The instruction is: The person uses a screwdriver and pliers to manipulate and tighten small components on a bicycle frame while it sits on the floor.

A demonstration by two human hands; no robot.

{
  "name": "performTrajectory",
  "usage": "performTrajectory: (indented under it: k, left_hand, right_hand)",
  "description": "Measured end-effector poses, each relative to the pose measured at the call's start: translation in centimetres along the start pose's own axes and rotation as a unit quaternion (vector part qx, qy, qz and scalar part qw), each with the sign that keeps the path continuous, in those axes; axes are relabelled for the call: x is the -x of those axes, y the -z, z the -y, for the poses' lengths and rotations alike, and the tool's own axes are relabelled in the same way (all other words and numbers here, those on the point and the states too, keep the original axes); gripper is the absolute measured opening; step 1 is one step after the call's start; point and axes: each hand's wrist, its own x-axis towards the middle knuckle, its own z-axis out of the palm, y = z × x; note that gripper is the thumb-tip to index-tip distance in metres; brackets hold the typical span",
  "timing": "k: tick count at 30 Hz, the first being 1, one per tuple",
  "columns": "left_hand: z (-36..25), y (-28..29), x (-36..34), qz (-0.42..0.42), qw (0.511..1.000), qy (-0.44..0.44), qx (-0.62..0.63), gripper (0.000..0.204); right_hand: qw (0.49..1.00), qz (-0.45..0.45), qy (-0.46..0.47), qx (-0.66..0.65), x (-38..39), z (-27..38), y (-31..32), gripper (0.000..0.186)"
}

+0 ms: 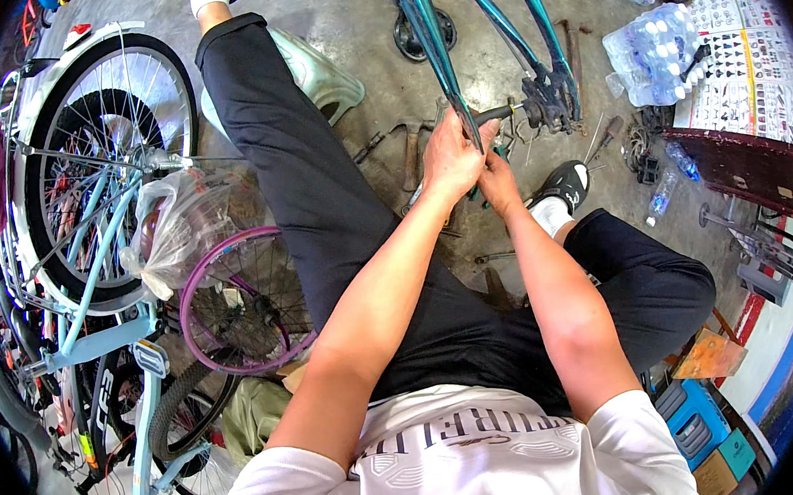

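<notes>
A teal bicycle frame (473,7) reaches down from the top of the view, its tubes spread apart. My left hand (451,156) is closed around the lower end of its left tube. Just right of it, my right hand (498,178) is closed close against the same spot; a bit of green shows at its fingers, but what it grips is hidden. A dark rod-like piece (499,113) runs from beside my hands toward the dark metal bracket (548,97) at the frame's other end.
Bicycles with a large wheel (177,87) crowd the left, beside a purple-rimmed wheel (186,299). A pale green plastic stool (342,90) stands behind my left leg. A hammer (411,159) and other tools lie on the floor. Wrapped bottles (648,46) sit at right.
</notes>
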Motion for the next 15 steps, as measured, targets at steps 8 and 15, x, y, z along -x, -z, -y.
performTrajectory:
  k: [8,15]
  left_hand:
    - [-0.1,0.1,-0.2,0.015,0.998,0.046,-0.04,0.048]
    - [-0.2,0.2,-0.3,0.021,0.998,0.053,-0.031,0.05]
  right_hand:
    - [0.999,-0.011,-0.002,0.032,1.2,2.5,-0.7,0.052]
    - [0.963,0.016,0.072,0.261,0.9,0.5,-0.8,0.062]
